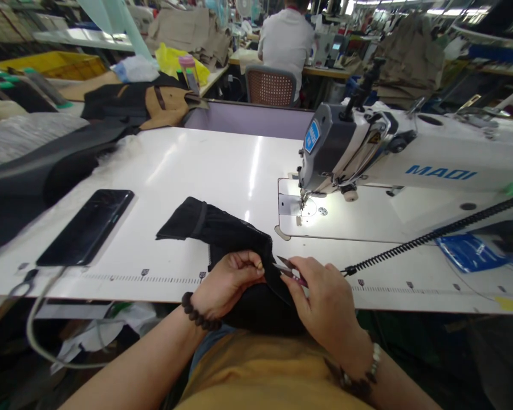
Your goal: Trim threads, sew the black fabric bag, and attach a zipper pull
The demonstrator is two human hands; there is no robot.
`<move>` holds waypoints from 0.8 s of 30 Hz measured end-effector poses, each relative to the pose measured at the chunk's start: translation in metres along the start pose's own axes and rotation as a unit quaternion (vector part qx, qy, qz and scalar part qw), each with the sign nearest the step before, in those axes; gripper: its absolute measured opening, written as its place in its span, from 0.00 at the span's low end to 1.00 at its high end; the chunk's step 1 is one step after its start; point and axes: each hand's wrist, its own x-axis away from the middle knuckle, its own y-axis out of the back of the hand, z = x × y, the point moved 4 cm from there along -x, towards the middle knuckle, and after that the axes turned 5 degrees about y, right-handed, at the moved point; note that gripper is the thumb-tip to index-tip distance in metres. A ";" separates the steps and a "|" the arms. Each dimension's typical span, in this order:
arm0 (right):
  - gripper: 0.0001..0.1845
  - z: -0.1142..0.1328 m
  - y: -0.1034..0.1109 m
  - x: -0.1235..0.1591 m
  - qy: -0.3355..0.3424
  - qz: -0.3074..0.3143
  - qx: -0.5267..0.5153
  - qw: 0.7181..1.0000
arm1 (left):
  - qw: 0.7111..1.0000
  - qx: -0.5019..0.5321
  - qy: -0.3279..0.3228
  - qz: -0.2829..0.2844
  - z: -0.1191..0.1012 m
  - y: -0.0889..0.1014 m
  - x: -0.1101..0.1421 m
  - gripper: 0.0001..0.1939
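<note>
A piece of black fabric [222, 230] lies over the near edge of the white sewing table [205, 165] and hangs down toward my lap. My left hand [228, 285] is closed, pinching the fabric's edge between thumb and fingers. My right hand [325, 302] is closed on small thread snips [288, 267], whose blades point left at the pinched edge, close to my left fingertips. Both wrists wear bead bracelets.
A white sewing machine [410, 154] stands at the right with its lit needle area [308, 208]. A black phone [88, 226] with a cable lies at the left. A coiled black cord [431, 236] crosses the right side. Dark fabric piles lie far left. A person sits at the back.
</note>
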 end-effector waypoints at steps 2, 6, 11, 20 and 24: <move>0.12 0.003 0.001 -0.004 0.019 -0.001 0.037 0.999 | 1.000 -0.001 -0.008 0.001 0.001 0.000 0.000 0.10; 0.10 0.007 0.000 -0.008 0.017 0.005 0.059 0.998 | 1.000 0.003 -0.014 0.003 0.002 0.000 -0.001 0.10; 0.09 0.007 0.001 -0.006 0.007 0.013 0.061 0.998 | 1.000 -0.003 -0.018 0.003 0.002 0.000 -0.001 0.09; 0.09 0.009 -0.001 -0.011 0.002 0.020 0.054 0.998 | 0.999 -0.026 -0.035 -0.001 0.001 0.000 0.000 0.07; 0.10 0.010 -0.002 -0.011 0.004 0.021 0.040 0.999 | 0.999 -0.037 -0.029 -0.017 0.001 0.000 0.000 0.07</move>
